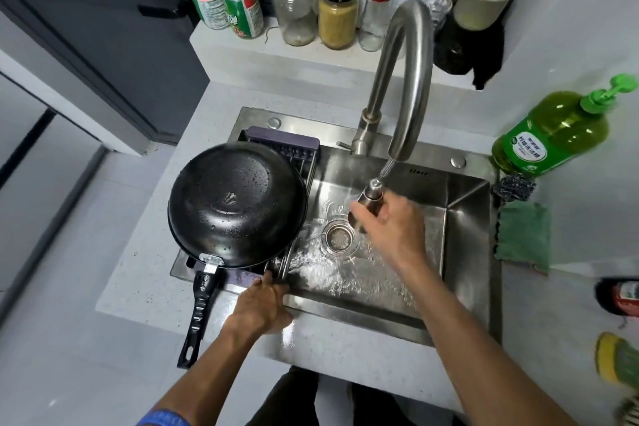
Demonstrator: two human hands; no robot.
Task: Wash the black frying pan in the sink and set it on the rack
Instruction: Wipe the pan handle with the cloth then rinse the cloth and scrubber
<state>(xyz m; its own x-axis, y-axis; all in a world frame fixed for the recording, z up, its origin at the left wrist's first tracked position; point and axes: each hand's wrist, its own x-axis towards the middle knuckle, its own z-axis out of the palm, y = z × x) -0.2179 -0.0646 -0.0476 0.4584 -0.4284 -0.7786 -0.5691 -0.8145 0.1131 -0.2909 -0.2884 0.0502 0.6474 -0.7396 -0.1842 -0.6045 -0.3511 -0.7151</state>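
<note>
Both hands work: the right hand curls its fingers round the spray head above the sink; the left hand, fingers together, rests beside the upturned black frying pan on the rack.

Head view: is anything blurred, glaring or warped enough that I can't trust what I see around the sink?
Head view: the wide lens bends the edges, so the green soap bottle leans; the right hand and pull-out steel spray head are motion-smeared; glare whitens the water in the steel sink; the upturned black frying pan on the dark rack and the left hand are sharp.
</note>
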